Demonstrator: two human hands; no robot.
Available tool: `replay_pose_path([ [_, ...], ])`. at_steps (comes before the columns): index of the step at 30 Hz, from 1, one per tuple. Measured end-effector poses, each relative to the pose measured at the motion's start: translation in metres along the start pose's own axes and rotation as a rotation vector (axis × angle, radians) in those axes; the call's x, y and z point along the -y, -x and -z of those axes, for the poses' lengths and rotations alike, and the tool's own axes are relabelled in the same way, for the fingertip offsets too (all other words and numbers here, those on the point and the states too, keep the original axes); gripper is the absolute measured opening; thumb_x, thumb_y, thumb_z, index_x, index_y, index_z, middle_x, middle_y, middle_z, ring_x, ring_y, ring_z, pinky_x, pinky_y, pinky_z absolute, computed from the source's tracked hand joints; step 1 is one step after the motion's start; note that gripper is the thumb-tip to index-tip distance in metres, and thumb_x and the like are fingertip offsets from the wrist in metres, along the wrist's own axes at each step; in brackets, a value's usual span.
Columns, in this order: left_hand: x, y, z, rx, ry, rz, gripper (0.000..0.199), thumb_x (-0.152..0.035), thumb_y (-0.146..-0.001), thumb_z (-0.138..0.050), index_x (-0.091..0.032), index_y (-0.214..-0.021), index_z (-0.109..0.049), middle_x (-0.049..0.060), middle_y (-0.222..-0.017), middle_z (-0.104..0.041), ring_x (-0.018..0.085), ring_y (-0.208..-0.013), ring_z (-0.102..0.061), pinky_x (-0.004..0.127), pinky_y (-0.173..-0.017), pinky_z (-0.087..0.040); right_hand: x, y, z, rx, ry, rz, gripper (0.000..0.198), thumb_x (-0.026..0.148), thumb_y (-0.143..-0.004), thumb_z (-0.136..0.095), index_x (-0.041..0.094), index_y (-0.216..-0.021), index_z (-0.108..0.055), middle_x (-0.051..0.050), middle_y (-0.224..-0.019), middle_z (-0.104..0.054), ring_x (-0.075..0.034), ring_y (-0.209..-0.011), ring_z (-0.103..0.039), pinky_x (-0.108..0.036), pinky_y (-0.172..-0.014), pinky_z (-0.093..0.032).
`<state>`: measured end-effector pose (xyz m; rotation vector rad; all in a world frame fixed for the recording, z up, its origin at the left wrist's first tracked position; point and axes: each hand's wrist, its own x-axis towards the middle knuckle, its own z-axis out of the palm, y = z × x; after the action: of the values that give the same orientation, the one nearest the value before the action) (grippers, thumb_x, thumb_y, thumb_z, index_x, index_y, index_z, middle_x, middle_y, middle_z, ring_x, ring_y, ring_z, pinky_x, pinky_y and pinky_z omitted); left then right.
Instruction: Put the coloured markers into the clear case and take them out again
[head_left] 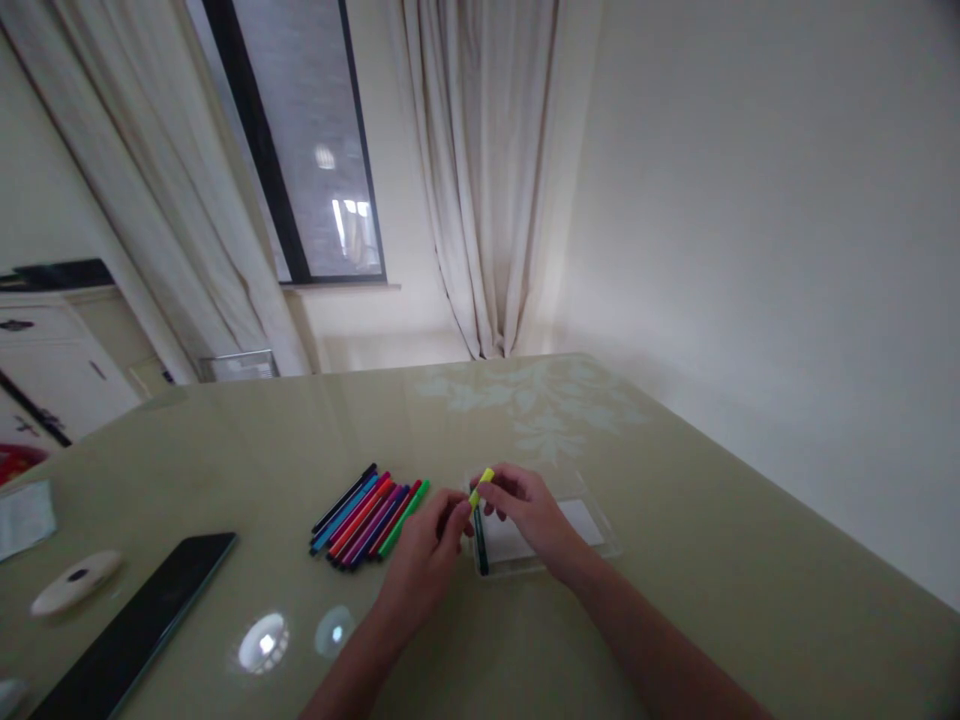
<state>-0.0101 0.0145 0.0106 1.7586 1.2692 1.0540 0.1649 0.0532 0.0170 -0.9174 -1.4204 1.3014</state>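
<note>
A yellow marker [487,476] is held between my two hands, tilted up to the right. My left hand [433,530] pinches its lower end, while the fingers of my right hand [526,497] close on its upper part. Below my right hand lies a clear plastic case [611,550] with a white sheet [581,520] inside. A dark green marker [481,550] rests along the left side of the case. To the left of my left hand several coloured markers [367,520] lie side by side in a row, from black to bright green.
A dark tablet-like slab [142,625] lies at the table's left front. Beside it is a white oval object [76,582], with a pale packet [26,518] at the far left edge. The glossy table [712,600] meets the wall on the right.
</note>
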Motion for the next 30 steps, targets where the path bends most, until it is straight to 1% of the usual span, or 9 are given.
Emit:
replay_pose_path([
  [3, -0.001, 0.000, 0.003, 0.012, 0.004, -0.031, 0.036, -0.053, -0.099, -0.051, -0.021, -0.107, -0.065, 0.003, -0.088, -0.073, 0.019, -0.076, -0.066, 0.027, -0.066, -0.047, 0.001, -0.003, 0.004, -0.108, -0.093, 0.004, 0.036, 0.052, -0.079, -0.078, 0.018, -0.088, -0.076, 0.000, -0.069, -0.064, -0.013, -0.064, -0.056, -0.026, -0.058, -0.039],
  [5, -0.001, 0.000, 0.005, 0.012, -0.023, -0.039, 0.036, -0.052, -0.100, -0.050, -0.021, -0.109, -0.067, 0.003, -0.087, -0.074, 0.018, -0.074, -0.065, 0.027, -0.064, -0.046, 0.002, -0.004, 0.006, -0.159, -0.130, 0.015, 0.036, 0.052, -0.078, -0.079, 0.018, -0.090, -0.076, 0.000, -0.069, -0.064, -0.013, -0.064, -0.056, -0.026, -0.059, -0.039],
  [7, -0.001, 0.000, 0.005, -0.007, -0.050, -0.050, 0.036, -0.050, -0.100, -0.050, -0.021, -0.110, -0.068, 0.002, -0.086, -0.075, 0.018, -0.072, -0.064, 0.027, -0.064, -0.046, 0.002, -0.004, 0.007, -0.177, -0.154, 0.023, 0.035, 0.051, -0.078, -0.080, 0.018, -0.091, -0.077, 0.000, -0.070, -0.064, -0.013, -0.066, -0.057, -0.026, -0.061, -0.040],
  [12, 0.000, 0.002, 0.004, -0.134, -0.130, -0.113, 0.033, -0.046, -0.098, -0.055, -0.022, -0.112, -0.072, 0.003, -0.093, -0.076, 0.018, -0.077, -0.064, 0.026, -0.065, -0.048, 0.007, 0.001, 0.006, -0.122, -0.187, 0.007, 0.035, 0.050, -0.079, -0.080, 0.020, -0.096, -0.079, -0.001, -0.075, -0.065, -0.014, -0.069, -0.057, -0.026, -0.062, -0.041],
  [16, -0.005, 0.003, 0.004, -0.243, -0.183, -0.177, 0.025, -0.040, -0.096, -0.059, -0.023, -0.106, -0.074, 0.002, -0.089, -0.074, 0.016, -0.072, -0.060, 0.027, -0.068, -0.049, 0.012, 0.004, 0.003, -0.124, -0.226, 0.009, 0.036, 0.049, -0.079, -0.080, 0.019, -0.099, -0.079, -0.002, -0.076, -0.067, -0.015, -0.071, -0.059, -0.027, -0.064, -0.043],
  [19, -0.009, 0.003, 0.005, -0.319, -0.184, -0.249, 0.015, -0.033, -0.093, -0.064, -0.023, -0.099, -0.073, 0.001, -0.086, -0.070, 0.016, -0.073, -0.058, 0.026, -0.068, -0.047, 0.015, 0.004, 0.001, -0.145, -0.281, 0.028, 0.034, 0.045, -0.079, -0.081, 0.020, -0.102, -0.078, -0.004, -0.086, -0.072, -0.015, -0.075, -0.062, -0.027, -0.067, -0.045],
  [22, -0.010, 0.003, 0.003, -0.380, -0.167, -0.307, 0.009, -0.028, -0.092, -0.065, -0.022, -0.095, -0.071, 0.001, -0.087, -0.067, 0.016, -0.074, -0.058, 0.026, -0.067, -0.047, 0.015, 0.004, 0.000, -0.137, -0.339, 0.019, 0.035, 0.041, -0.078, -0.082, 0.021, -0.106, -0.076, -0.006, -0.095, -0.076, -0.017, -0.080, -0.066, -0.027, -0.070, -0.046],
  [27, -0.009, 0.005, 0.000, -0.414, -0.161, -0.306, 0.007, -0.025, -0.093, -0.061, -0.022, -0.090, -0.067, 0.002, -0.090, -0.066, 0.017, -0.083, -0.060, 0.028, -0.073, -0.049, 0.013, 0.006, -0.001, -0.109, -0.349, -0.026, 0.035, 0.039, -0.077, -0.083, 0.020, -0.106, -0.077, -0.006, -0.093, -0.077, -0.017, -0.081, -0.069, -0.028, -0.072, -0.048],
  [30, -0.008, 0.004, 0.001, -0.380, -0.180, -0.267, 0.009, -0.026, -0.094, -0.059, -0.022, -0.091, -0.066, 0.003, -0.091, -0.066, 0.018, -0.084, -0.061, 0.029, -0.074, -0.050, 0.010, 0.006, -0.002, -0.102, -0.297, -0.040, 0.038, 0.041, -0.077, -0.083, 0.019, -0.108, -0.077, -0.008, -0.095, -0.078, -0.019, -0.083, -0.069, -0.030, -0.075, -0.049],
])
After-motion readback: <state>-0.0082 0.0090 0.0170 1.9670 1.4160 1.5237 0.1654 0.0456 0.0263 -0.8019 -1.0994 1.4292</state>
